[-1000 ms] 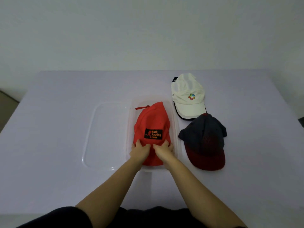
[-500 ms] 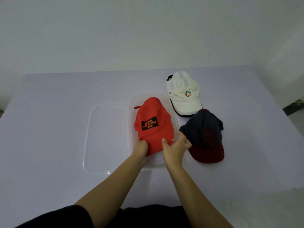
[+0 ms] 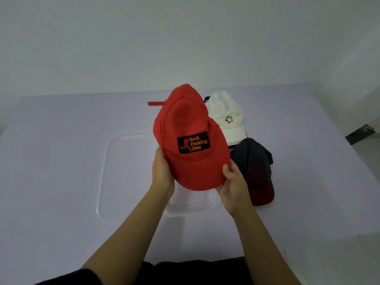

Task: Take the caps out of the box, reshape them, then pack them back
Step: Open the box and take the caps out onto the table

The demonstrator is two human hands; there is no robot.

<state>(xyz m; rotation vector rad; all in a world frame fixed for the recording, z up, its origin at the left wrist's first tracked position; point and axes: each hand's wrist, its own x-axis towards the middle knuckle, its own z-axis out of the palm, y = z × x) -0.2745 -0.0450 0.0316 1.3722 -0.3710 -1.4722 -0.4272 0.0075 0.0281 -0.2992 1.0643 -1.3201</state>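
Observation:
A red cap (image 3: 191, 128) with a black "Back Packing Gear" patch is lifted in the air above the clear plastic box (image 3: 191, 204). My left hand (image 3: 162, 171) grips the left side of its brim and my right hand (image 3: 233, 187) grips the right side, thumb on top. On the table to the right lie a white cap (image 3: 227, 116) with a coloured logo and, nearer me, a dark navy cap (image 3: 255, 165) with a dark red brim. The red cap hides most of the box.
The box's clear lid (image 3: 125, 173) lies flat on the lilac table (image 3: 61, 182) just left of the box. A pale wall stands behind the table. The table's right edge drops to the floor, with a dark object (image 3: 359, 133) there.
Both hands have raised the red cap out of the box and up toward me. My right hand moved from the cap's front to the right side of the brim.

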